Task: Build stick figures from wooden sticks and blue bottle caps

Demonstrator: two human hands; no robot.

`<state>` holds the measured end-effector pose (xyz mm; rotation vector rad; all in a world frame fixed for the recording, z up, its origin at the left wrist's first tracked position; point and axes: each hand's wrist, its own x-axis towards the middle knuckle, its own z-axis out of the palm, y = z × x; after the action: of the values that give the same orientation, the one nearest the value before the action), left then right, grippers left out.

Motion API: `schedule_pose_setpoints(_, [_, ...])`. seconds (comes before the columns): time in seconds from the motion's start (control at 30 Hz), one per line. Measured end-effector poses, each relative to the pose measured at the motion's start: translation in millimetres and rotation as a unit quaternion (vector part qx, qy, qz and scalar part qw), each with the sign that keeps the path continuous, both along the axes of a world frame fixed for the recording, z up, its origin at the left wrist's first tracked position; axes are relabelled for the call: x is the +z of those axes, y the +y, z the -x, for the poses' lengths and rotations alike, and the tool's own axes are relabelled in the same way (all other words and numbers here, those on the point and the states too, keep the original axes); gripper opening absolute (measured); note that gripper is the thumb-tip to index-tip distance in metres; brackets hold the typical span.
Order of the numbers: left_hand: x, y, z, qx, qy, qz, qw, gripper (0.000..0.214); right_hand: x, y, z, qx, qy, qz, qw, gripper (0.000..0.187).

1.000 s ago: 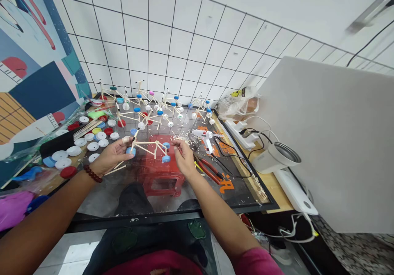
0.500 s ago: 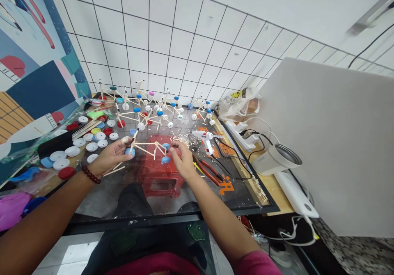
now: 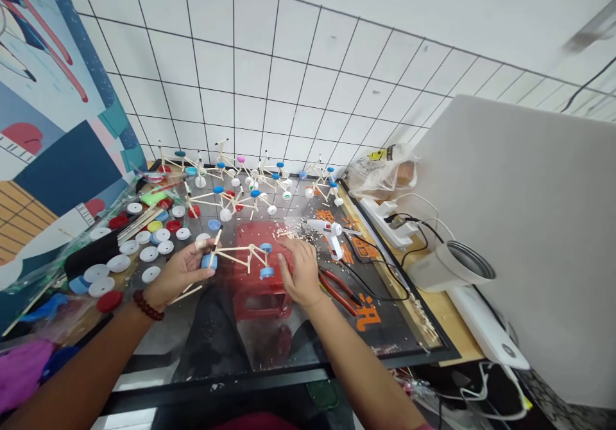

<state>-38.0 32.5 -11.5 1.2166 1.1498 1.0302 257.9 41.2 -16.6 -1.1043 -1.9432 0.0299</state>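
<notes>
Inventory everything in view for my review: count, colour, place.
Table: one, black frame, centre
Held stick model: one, pale with blue wheels, centre
Other stick models: several, pale, back of table
Round caps: many, mostly white, left
Loose sticks: several, pale, left
Glue gun: one, white, right of centre
Pliers: one, red handles, right of centre
Stool: one, red, beneath table
Canister: one, white, right
Power strip: one, white, behind canister
Plastic bag: one, clear, back right
Panel: one, grey, right
Patterned board: one, multicoloured, left
Wall: one, white, gridded, behind
Left hand: one, gripping the model
Right hand: one, beside model's paired wheels
</notes>
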Motion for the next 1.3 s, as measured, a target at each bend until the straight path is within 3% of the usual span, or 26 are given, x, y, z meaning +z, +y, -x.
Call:
schedule_pose_setpoints(0.33, [-5.3, 0, 2, -0.014, -0.02, 0.033, 0.999, 0.061, -4.5, 5, -5, -0.005, -0.031, -0.02, 0.999, 0.039])
schedule_pose_setpoints(0.47, [-4.9, -1, 4, -0.017, -0.009, 0.035, 0.999, 0.061, -3.4, 6, -5, -0.026, -0.001, -0.015, 1.0, 0.039])
schedule_pose_setpoints(0.7, [-10.0, 2, 7, -0.021, -0.01, 0.041, 0.999, 0.062, 29.6, 7, -24, -0.096, 0.037, 0.061, 0.993, 0.017])
schedule_pose_setpoints(0.83, [-10.3, 2, 7, -0.021, -0.016, 0.041, 0.999, 0.062, 53.2, 29, -32, -0.108, -0.111, 0.135, 0.979, 0.019])
schedule_pose_setpoints(0.93, [-8.5, 2, 6, -0.029, -0.028, 0.041, 0.998, 0.062, 61.4, 57, -21, -0.115, -0.267, 0.203, 0.935, 0.025])
schedule_pose_setpoints(1.03, [-7.8, 2, 6, -0.032, -0.043, 0.037, 0.998, 0.062, 59.7, 79, -5, -0.08, -0.375, 0.246, 0.89, 0.027])
schedule_pose_setpoints(1.13, [-8.1, 2, 5, -0.04, -0.053, 0.034, 0.997, 0.061, 53.2, 90, 6, -0.048, -0.406, 0.262, 0.874, 0.026])
schedule_pose_setpoints(1.3, [-8.7, 3, 4, -0.04, -0.072, 0.038, 0.996, 0.062, 54.5, 93, 7, -0.036, -0.371, 0.273, 0.887, 0.021])
